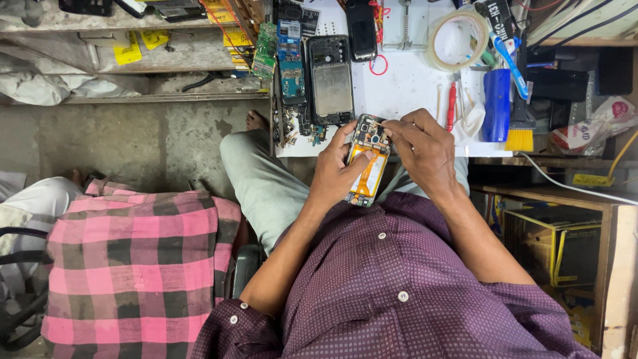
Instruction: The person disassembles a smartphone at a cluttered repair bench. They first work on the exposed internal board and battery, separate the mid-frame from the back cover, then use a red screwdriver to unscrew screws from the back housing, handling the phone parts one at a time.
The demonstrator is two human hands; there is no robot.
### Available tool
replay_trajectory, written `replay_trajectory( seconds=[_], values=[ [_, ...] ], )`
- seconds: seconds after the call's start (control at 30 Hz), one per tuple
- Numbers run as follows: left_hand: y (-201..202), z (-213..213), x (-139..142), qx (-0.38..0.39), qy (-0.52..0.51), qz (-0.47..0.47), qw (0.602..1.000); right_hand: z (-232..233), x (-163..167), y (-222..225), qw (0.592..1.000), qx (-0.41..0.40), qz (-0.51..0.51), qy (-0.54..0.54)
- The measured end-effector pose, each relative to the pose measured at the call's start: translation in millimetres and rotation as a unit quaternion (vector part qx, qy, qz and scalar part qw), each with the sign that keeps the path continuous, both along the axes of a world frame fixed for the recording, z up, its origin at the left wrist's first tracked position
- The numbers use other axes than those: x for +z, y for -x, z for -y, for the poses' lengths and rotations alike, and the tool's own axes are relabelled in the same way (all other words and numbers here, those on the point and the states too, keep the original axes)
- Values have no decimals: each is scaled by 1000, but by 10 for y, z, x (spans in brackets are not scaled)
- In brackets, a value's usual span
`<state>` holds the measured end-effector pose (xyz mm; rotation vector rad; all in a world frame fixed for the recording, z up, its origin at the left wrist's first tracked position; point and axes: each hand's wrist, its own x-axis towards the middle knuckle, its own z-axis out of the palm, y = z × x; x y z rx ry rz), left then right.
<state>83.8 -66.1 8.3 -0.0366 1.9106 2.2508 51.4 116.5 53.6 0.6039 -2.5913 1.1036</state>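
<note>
Cradling an opened phone body with an orange flex ribbon and bare green circuit parts [367, 161] from below, the left hand [335, 174] wraps its fingers round the lower edge, held above the lap at the near edge of a white worktable [405, 90]. The right hand [425, 149] curls over the phone's top end, fingertips pinched on the board there. Farther back lie a dark emptied phone frame [330, 80], a clear tape roll [458, 38], a red screwdriver [452, 106] and a yellow-bristled brush [520, 136].
</note>
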Motion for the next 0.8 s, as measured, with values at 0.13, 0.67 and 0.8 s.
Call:
replay_trajectory(
  seconds=[0.13, 0.67, 0.8],
  values=[
    [-4, -3, -8, -1, 1, 2, 1000, -14, 15, -1, 1000, 3, -8, -12],
    [24, -8, -17, -8, 1, 17, 1000, -25, 38, 32, 1000, -3, 14, 3],
    [11, -1, -21, -4, -37, -23, 999, 6, 70, 39, 1000, 0, 11, 3]
  ],
)
